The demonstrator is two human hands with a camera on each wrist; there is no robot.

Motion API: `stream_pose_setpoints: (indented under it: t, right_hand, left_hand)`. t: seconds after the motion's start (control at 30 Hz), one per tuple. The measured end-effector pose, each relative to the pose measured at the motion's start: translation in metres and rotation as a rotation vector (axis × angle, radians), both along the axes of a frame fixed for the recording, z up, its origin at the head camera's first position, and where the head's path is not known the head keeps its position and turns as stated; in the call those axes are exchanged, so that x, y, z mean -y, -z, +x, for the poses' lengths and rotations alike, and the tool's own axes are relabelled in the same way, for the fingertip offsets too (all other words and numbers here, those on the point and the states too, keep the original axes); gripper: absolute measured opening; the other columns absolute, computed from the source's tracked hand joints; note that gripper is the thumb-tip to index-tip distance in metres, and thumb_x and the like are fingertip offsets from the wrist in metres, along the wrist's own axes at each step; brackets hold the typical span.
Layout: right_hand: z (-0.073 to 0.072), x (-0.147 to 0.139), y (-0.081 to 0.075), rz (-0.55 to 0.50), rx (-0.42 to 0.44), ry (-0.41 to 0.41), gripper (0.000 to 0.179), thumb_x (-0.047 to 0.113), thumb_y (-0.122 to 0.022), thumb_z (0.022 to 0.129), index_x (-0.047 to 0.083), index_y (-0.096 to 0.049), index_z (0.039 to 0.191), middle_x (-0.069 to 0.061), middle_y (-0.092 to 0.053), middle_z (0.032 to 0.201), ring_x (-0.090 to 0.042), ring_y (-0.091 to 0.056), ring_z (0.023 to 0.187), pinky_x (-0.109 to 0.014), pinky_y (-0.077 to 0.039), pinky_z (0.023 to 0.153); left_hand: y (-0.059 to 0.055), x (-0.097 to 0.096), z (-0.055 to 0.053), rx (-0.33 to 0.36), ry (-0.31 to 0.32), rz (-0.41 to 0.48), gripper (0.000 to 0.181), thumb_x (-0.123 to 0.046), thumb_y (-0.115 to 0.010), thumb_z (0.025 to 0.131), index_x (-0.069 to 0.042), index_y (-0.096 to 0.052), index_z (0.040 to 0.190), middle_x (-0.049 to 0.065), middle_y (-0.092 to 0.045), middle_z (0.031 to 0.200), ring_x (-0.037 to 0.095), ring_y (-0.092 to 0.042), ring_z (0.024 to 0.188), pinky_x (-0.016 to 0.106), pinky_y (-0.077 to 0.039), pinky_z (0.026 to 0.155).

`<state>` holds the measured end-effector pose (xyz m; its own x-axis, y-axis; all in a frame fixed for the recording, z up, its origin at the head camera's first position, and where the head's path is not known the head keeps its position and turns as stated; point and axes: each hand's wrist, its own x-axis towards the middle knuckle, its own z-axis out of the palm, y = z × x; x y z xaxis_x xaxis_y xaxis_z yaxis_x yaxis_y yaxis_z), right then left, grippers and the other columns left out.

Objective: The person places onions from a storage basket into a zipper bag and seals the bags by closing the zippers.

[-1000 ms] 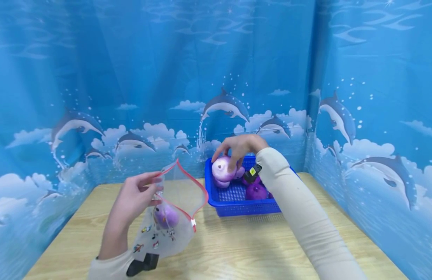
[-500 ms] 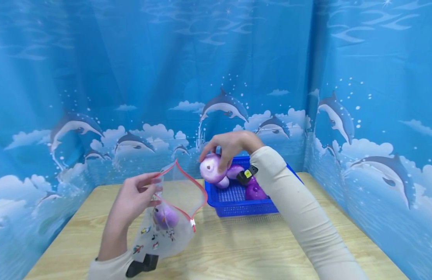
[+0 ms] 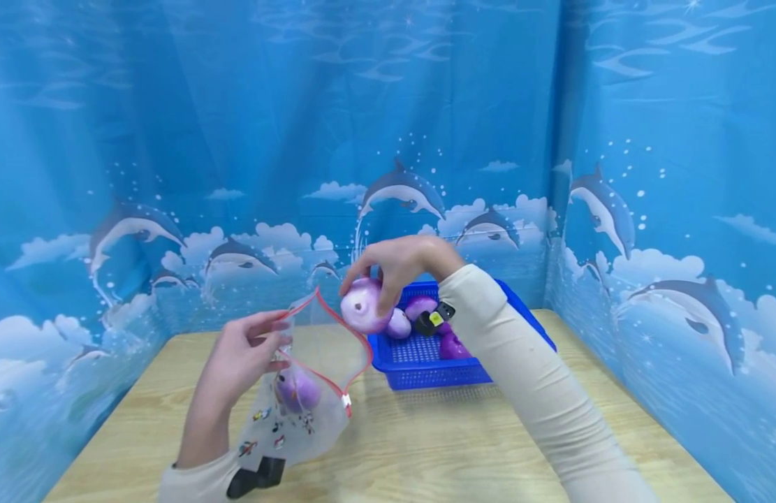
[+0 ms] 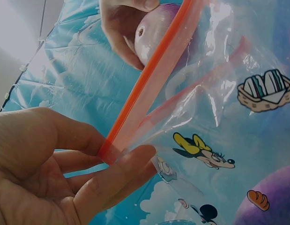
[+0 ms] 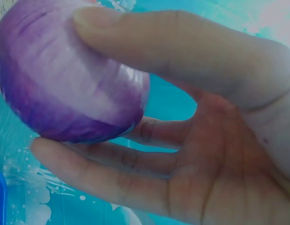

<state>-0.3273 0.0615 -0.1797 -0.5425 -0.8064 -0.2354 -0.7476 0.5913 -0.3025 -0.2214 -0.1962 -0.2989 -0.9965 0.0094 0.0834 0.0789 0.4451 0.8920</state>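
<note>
My left hand (image 3: pixel 252 349) pinches the red-edged rim of a clear zip bag (image 3: pixel 325 433) printed with cartoon figures. The bag's mouth gapes toward the right, and a purple onion (image 3: pixel 298 389) lies inside it. In the left wrist view the thumb and fingers of that hand close on the red zip strip (image 4: pixel 149 89). My right hand (image 3: pixel 403 262) grips a pale purple onion (image 3: pixel 364 306) between thumb and fingers, just right of the bag's mouth. The right wrist view shows the held onion (image 5: pixel 70 75) large, with the thumb across its upper side.
A blue plastic basket (image 3: pixel 438 374) stands behind the right forearm on the wooden table (image 3: pixel 425 440). Several purple onions lie in it, among them a darker onion (image 3: pixel 452 346) and a small pale onion (image 3: pixel 398 323). A blue dolphin-print curtain (image 3: pixel 287 175) encloses the back and sides.
My right hand has carried the onion leftward from over the basket to the edge of the bag's mouth. The left hand and the bag have stayed in place.
</note>
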Motion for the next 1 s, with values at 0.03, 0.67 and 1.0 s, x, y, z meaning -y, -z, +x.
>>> stream_pose_setpoints:
  t: [0.03,0.67,1.0]
  right_hand:
    - [0.002,0.002,0.0,0.002,-0.001,0.002,0.062,0.013,-0.087,0.08,0.034,-0.068,0.134,0.001,-0.065,0.128,-0.022,-0.06,0.113,-0.032,-0.059,0.093]
    - [0.017,0.028,0.008,0.028,-0.039,-0.029,0.061,0.019,-0.087,0.081,0.035,-0.066,0.136,0.004,-0.064,0.134,-0.019,-0.062,0.113,-0.03,-0.059,0.092]
    - [0.02,0.031,0.013,0.055,-0.066,-0.035,0.063,0.017,-0.087,0.08,0.035,-0.066,0.137,0.006,-0.06,0.146,-0.018,-0.06,0.117,-0.029,-0.058,0.094]
  left_hand:
    - [0.0,0.0,0.0,0.002,0.0,0.0,0.048,-0.007,-0.049,0.107,-0.005,-0.044,0.155,0.027,-0.053,0.151,0.038,-0.063,0.128,0.035,-0.067,0.083]
    - [0.002,-0.001,0.001,0.008,0.003,0.004,0.049,-0.007,-0.05,0.106,-0.005,-0.045,0.154,0.027,-0.054,0.149,0.039,-0.063,0.127,0.035,-0.067,0.083]
    - [0.0,-0.003,-0.002,0.002,0.001,-0.008,0.049,-0.006,-0.051,0.105,-0.006,-0.047,0.153,0.027,-0.054,0.149,0.04,-0.064,0.126,0.033,-0.067,0.083]
